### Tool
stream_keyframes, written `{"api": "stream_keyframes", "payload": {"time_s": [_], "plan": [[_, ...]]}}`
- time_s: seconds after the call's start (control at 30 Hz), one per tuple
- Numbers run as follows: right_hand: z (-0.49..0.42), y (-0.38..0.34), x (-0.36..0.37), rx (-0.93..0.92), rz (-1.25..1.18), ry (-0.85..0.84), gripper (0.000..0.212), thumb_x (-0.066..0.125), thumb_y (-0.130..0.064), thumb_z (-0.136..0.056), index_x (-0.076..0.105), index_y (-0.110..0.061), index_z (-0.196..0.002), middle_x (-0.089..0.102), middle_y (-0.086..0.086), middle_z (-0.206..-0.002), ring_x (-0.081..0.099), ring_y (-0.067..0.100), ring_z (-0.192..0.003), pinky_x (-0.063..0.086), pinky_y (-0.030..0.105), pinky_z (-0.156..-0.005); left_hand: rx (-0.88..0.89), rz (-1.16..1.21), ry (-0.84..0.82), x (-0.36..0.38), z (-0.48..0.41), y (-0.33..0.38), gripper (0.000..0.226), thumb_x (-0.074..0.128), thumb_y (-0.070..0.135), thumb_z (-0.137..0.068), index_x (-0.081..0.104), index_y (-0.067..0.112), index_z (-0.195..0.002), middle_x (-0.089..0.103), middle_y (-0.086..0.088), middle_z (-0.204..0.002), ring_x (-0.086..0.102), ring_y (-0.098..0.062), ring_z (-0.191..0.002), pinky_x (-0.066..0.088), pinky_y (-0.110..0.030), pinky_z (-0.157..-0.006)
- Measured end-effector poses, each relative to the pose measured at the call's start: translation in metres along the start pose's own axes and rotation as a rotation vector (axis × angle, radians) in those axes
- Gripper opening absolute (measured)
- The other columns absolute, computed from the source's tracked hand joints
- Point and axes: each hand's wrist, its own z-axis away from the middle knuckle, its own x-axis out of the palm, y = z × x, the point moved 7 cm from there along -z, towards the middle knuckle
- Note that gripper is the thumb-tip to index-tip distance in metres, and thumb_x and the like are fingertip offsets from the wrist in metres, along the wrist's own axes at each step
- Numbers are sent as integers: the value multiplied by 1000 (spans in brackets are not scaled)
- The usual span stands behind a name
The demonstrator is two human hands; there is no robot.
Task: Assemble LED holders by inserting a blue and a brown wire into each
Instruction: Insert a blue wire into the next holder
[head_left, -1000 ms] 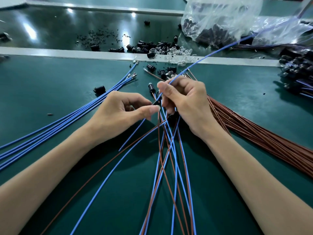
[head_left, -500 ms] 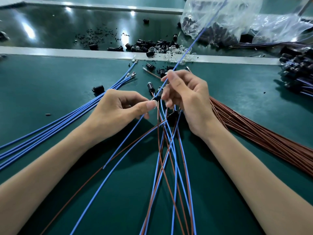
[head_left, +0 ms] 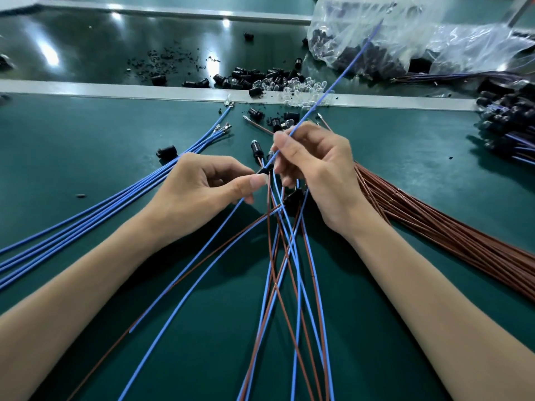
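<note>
Small black LED holder (head_left: 264, 171): pinched at thumb tip of left hand (head_left: 202, 195), in gap between hands. Thin blue wire (head_left: 327, 95): straight, pinched in fingers of right hand (head_left: 318, 172), slants from far beyond fingertips down to holder. Loose blue wires (head_left: 115, 198): flat, fanned left of left hand. Brown wires (head_left: 434, 227): flat bundle, right of right wrist.

Bright overhead light; white glare spots on glossy far bench (head_left: 173, 33); soft arm shadows on green mat (head_left: 86, 157); wide-angle bending at edges.
</note>
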Motion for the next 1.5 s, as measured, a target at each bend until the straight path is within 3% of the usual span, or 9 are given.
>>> {"api": "stream_keyframes", "payload": {"time_s": [0.1, 0.27, 0.53, 0.63, 0.73, 0.9, 1.03, 1.37, 1.5], "plan": [[2, 1, 7, -12, 104, -69, 19, 64, -9, -89, 64, -5, -70, 61, -4, -53, 51, 7, -42, 41, 16, -45, 16, -5, 7, 0, 0, 2, 17, 65, 40, -75, 71, 24, -75, 66, 5, -61, 49, -10, -59, 40, -29, -55], [0, 2, -1, 43, -74, 6, 20, 54, -16, -95, 59, -9, -77, 62, -1, -56, 52, 10, -44, 43, 18, -46, 13, 4, 21, -1, -1, 1, 18, 65, 40, -76, 71, 23, -73, 67, 5, -62, 49, -6, -58, 38, -15, -56], [4, -3, 4, -49, 203, 13, 33, 60, -21, -92, 63, 0, -66, 61, -4, -53, 52, 8, -41, 41, 18, -45, 32, 2, 37, -2, -1, 2, 15, 64, 38, -76, 70, 24, -77, 67, 6, -62, 53, -4, -58, 40, -16, -58], [6, -19, -11, -229, 569, 252, 37, 52, -25, -95, 64, 1, -71, 63, 3, -61, 56, 18, -53, 43, 29, -56, 36, 47, 77, -5, -3, 2, 15, 62, 32, -79, 67, 18, -79, 65, 9, -59, 56, 1, -55, 43, -9, -59], [9, -36, -20, -360, 1038, 434, 16, 53, -14, -92, 66, -4, -92, 64, 9, -89, 58, 23, -83, 36, 22, -70, 30, 77, 95, -6, -4, 0, 16, 61, 31, -80, 65, 15, -81, 64, 9, -58, 57, 0, -55, 46, -12, -59], [1, -22, -41, -36, 1427, 390, 30, 58, -27, -88, 58, -9, -112, 56, 11, -111, 53, 29, -105, 44, 36, -76, 40, 96, 96, -7, -5, -2, 19, 61, 31, -81, 65, 13, -84, 64, 8, -59, 57, -1, -56, 45, -12, -59], [0, -18, -48, 21, 1385, 370, 27, 63, -27, -88, 58, -8, -107, 59, 12, -107, 57, 32, -99, 34, 30, -71, 51, 106, 101, -8, -5, -3, 18, 61, 32, -82, 65, 14, -85, 64, 8, -60, 57, -1, -56, 45, -12, -59], [-3, -17, -60, 111, 1250, 346, 19, 69, -20, -85, 63, -10, -100, 69, 12, -98, 63, 31, -96, 47, 32, -81, 57, 92, 104, -9, -5, -4, 19, 61, 35, -82, 65, 17, -84, 64, 10, -59, 56, 1, -55, 44, -11, -59], [-1, -18, -63, 187, 1375, 346, 27, 66, -33, -88, 63, -10, -102, 64, 15, -104, 60, 38, -99, 40, 34, -74, 52, 100, 98, -8, -6, -5, 19, 61, 35, -82, 65, 16, -83, 64, 9, -59, 55, -1, -56, 45, -13, -59]]}}
